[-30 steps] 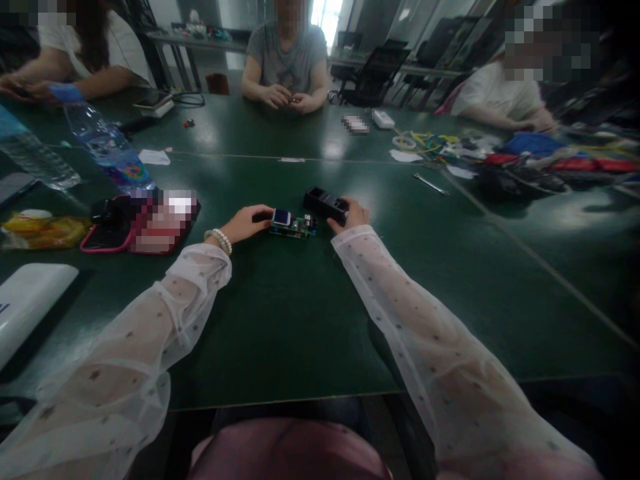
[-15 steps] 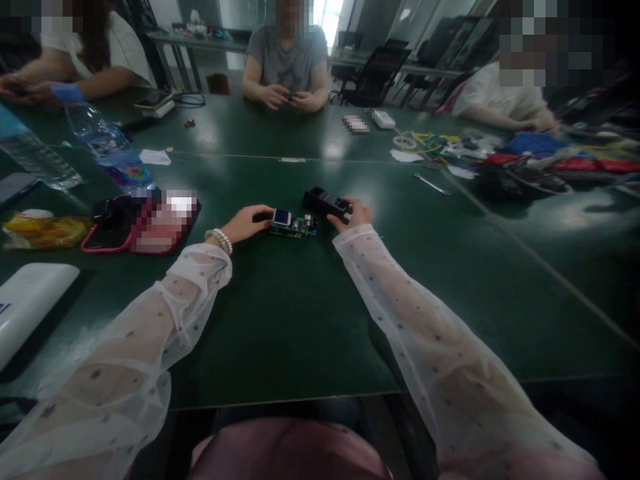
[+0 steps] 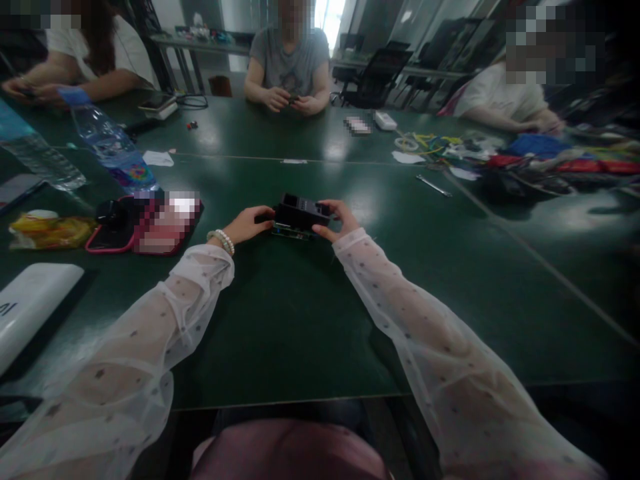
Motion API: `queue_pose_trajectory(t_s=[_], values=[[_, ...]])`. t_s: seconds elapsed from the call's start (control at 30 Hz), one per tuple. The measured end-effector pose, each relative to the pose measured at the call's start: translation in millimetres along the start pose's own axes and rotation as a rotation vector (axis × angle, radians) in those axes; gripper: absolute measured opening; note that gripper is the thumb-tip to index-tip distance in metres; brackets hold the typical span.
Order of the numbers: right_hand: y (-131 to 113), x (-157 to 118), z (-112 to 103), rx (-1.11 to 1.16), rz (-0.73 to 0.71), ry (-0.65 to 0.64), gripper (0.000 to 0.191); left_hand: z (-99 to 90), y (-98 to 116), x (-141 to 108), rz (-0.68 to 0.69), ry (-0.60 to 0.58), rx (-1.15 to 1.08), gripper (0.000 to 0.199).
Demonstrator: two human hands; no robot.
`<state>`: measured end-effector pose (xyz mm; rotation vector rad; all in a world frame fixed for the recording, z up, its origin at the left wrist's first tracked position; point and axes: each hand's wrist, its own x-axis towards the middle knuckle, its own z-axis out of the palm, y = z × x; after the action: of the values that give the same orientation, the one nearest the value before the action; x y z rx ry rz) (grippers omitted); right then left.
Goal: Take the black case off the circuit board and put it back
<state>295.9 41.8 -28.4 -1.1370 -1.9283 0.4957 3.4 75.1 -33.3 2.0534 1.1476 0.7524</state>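
Note:
In the middle of the head view, my left hand (image 3: 251,224) grips the left end of a small green circuit board (image 3: 293,233) between thumb and fingers. Over the board sits a black plastic case (image 3: 303,211) with a rectangular window and small openings in its top. My right hand (image 3: 341,221) pinches the right end of this case. The case covers the board's screen, and only the front edge of the board shows beneath it. Whether the case is seated on the board or just above it, I cannot tell.
Left on the green table (image 3: 280,333) are a white device (image 3: 37,303), a yellow packet (image 3: 53,230), a phone in a pink case (image 3: 167,227) and a water bottle (image 3: 113,147). A wrench (image 3: 434,186) and tangled cables (image 3: 440,145) lie right. Three people sit around the table.
My right hand has carried the black case leftward from beside the circuit board to over it, hiding the screen. My left hand has stayed at the board's left end.

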Motion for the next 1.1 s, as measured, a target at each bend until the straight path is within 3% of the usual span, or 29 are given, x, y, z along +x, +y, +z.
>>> queue_pose_trajectory(t_s=[0.37,0.67,0.9,1.1], values=[[-1.7,-6.5,8.3,-0.229,0.078,-0.16,0.059,3.5,3.1,0.9,-0.003,0.056,-0.091,0.033],[-11.3,-8.1,12.1,-0.183,0.033,-0.154,0.059,-0.9,21.2,-7.5,-0.081,0.0,-0.158,0.066],[-13.4,-9.3,15.9,-0.14,0.026,-0.15,0.059,0.7,18.2,-6.0,-0.083,-0.017,-0.141,0.065],[-9.9,-7.0,17.3,-0.166,0.047,-0.13,0.061,1.1,15.3,-5.3,-0.138,0.051,-0.031,0.064]])
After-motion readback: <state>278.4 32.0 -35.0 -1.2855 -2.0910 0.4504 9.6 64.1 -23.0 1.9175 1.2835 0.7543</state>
